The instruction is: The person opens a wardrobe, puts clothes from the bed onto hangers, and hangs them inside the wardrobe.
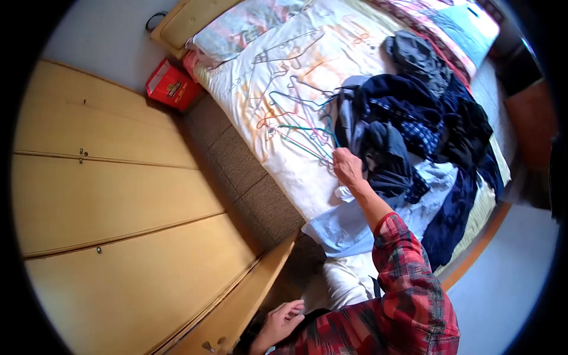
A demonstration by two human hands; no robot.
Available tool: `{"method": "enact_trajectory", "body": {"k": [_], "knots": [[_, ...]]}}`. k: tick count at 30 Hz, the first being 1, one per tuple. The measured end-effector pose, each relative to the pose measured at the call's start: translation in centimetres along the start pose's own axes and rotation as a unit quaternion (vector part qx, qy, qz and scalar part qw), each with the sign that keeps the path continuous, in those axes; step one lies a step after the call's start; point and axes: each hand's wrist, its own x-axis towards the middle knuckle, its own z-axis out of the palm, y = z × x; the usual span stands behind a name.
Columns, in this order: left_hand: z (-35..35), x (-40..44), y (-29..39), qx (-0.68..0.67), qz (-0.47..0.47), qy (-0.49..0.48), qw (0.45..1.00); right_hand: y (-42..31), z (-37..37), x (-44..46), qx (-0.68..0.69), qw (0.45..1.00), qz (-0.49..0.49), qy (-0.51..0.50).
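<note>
Reaching over the bed, my right hand (348, 165) is closed on a teal clothes hanger (302, 128). Several other thin hangers, among them a blue one (296, 99), lie around it on the patterned white sheet. Right beside that hand is a heap of dark clothes (402, 118), with navy, grey and dotted pieces. A light blue garment (343, 228) lies at the bed's near edge under my right forearm. Down by my body, my left hand (283, 320) holds nothing; its fingers are loosely bent, with the thumb apart. It is near the cabinet door.
A wooden wardrobe (112, 195) runs along the left, with one door (248, 307) swung out near me. A red box (173, 86) stands by the headboard (198, 18). A pillow (248, 29) lies at the bed's head. Dark floor tiles (236, 160) separate bed and wardrobe.
</note>
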Motion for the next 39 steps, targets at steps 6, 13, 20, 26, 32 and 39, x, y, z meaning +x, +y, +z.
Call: {"method": "enact_trajectory", "body": {"k": [6,13,20,26,32,39], "knots": [[0.8,-4.0,-0.7,0.078,0.119,0.013,0.99,-7.2,-8.9,-10.4,0.081,0.993,-0.044,0.067],[1.2,-7.0,-0.7,0.096,0.256,0.067,0.96,-10.5,-21.6,-33.7,0.225,0.97,0.086,0.035],[4.6,-6.6,1.4,0.276,0.446,0.208,0.826,-13.7,-34.4,-47.8,0.308,0.934,0.17,-0.068],[8.7,-7.2,1.0,0.115,0.331,-0.1,0.931,-11.3,-38.6,-52.0,0.365,0.899,0.205,-0.126],[14.3,-6.8,3.6,0.211,0.311,-0.166,0.912,-6.3,-35.9,-53.7,0.14,0.967,0.168,-0.131],[20.8,-4.8,4.7,0.355,0.367,-0.189,0.839,-8.1,-31.9,-48.0,0.421,0.879,0.131,-0.184]]}}
